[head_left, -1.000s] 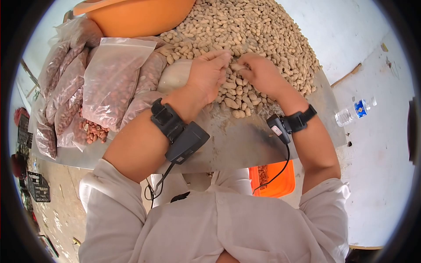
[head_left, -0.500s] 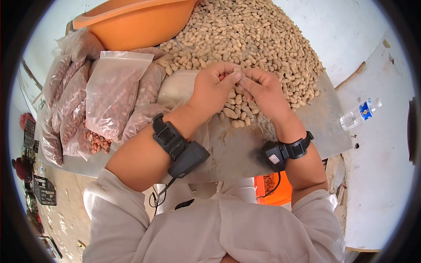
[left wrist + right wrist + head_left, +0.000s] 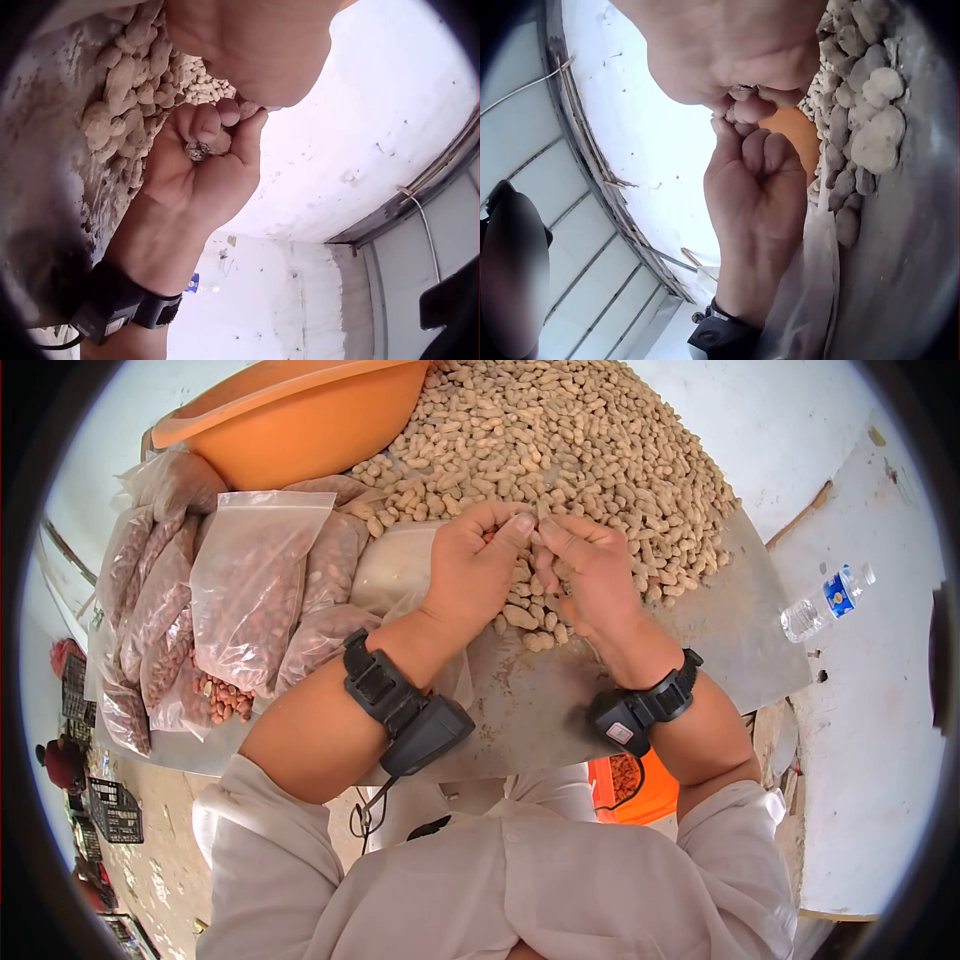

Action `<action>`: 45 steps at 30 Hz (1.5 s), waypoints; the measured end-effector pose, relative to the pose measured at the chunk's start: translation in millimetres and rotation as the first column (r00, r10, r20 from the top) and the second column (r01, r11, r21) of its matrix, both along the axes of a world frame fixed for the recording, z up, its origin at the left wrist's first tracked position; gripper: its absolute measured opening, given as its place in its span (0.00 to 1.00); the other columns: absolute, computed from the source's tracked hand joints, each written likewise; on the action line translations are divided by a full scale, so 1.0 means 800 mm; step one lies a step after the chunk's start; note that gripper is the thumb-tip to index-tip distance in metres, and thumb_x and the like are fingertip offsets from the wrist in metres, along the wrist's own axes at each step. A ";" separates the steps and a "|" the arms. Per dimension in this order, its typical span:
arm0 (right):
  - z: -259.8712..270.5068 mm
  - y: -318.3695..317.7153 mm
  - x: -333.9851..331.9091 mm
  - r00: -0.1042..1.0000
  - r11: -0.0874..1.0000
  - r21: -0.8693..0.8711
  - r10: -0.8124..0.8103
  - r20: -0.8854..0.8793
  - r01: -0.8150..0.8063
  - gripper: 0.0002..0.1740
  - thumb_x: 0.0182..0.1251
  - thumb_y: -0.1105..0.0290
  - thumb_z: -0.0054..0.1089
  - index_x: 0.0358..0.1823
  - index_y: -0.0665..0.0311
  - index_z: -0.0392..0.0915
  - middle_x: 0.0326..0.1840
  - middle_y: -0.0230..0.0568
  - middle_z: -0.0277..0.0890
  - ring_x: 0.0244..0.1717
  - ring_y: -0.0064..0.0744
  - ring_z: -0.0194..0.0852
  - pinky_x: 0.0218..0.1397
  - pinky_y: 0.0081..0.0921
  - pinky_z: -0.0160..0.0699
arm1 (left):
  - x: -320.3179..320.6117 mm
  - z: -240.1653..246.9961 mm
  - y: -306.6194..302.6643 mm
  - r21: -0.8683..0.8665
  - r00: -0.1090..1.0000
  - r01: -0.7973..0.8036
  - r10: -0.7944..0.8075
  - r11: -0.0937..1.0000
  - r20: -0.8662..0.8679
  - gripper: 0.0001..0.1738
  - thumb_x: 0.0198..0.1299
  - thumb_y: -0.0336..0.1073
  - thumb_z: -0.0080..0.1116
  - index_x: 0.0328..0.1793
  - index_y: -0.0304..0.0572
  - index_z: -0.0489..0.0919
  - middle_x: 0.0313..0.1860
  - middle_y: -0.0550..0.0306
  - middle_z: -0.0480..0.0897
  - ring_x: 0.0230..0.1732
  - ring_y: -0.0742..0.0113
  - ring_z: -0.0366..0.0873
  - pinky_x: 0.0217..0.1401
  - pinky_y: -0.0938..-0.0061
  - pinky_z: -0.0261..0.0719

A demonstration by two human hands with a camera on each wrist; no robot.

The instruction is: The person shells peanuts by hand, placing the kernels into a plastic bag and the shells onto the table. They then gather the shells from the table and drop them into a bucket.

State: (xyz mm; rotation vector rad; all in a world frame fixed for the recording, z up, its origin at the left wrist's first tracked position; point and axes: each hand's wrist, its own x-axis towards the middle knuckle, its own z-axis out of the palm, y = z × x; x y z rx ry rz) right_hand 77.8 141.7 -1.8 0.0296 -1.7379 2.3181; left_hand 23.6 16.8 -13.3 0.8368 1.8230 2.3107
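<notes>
Above the near edge of a large heap of unshelled peanuts [image 3: 570, 460], my two hands meet at the fingertips. Between thumb and forefinger my left hand [image 3: 470, 570] pinches a small peanut [image 3: 730, 116], its other fingers curled into the palm. A bit of red shows inside that curl in the head view. My right hand [image 3: 602, 580] pinches at the same peanut from the other side. Tucked under its curled fingers is a piece of shell [image 3: 197, 151]. The fingers largely cover the peanut.
Clear plastic bags [image 3: 250, 590] of red kernels lie at the left, with loose kernels [image 3: 226, 700] beside them. Behind stands an orange basin [image 3: 300, 425]. A metal tabletop [image 3: 520, 710] carries the heap. An orange container [image 3: 655, 790] sits below, and a water bottle [image 3: 830, 603] lies right.
My right hand has come from the heap to my left hand, and their fingertips now meet. The head view has shifted, so the bags and basin appear lower.
</notes>
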 end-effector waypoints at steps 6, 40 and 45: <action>-0.003 -0.009 -0.007 1.000 0.991 -0.134 0.001 0.007 0.000 0.11 0.67 0.68 0.51 0.38 0.71 0.76 0.23 0.36 0.70 0.19 0.22 0.62 0.22 0.18 0.62 | 0.002 0.003 0.001 0.160 0.982 0.123 -0.143 0.980 0.120 0.08 0.65 0.31 0.48 0.45 0.36 0.75 0.31 0.60 0.79 0.26 0.78 0.71 0.26 0.84 0.70; 0.050 0.101 0.127 0.978 0.845 0.517 0.200 -0.064 -0.139 0.13 0.53 0.77 0.58 0.42 0.70 0.77 0.28 0.35 0.77 0.17 0.15 0.65 0.21 0.12 0.64 | -0.022 0.000 -0.012 0.530 0.636 0.198 -0.519 0.825 0.571 0.15 0.63 0.30 0.46 0.54 0.29 0.70 0.28 0.59 0.70 0.19 0.79 0.58 0.17 0.87 0.56; 0.030 0.148 0.248 0.819 0.846 0.380 0.108 0.563 -0.373 0.15 0.49 0.76 0.63 0.39 0.73 0.77 0.27 0.36 0.78 0.21 0.19 0.71 0.25 0.14 0.67 | -0.025 0.000 -0.009 0.531 0.622 0.202 -0.526 0.823 0.580 0.13 0.62 0.31 0.48 0.49 0.27 0.71 0.30 0.58 0.69 0.21 0.78 0.60 0.18 0.87 0.57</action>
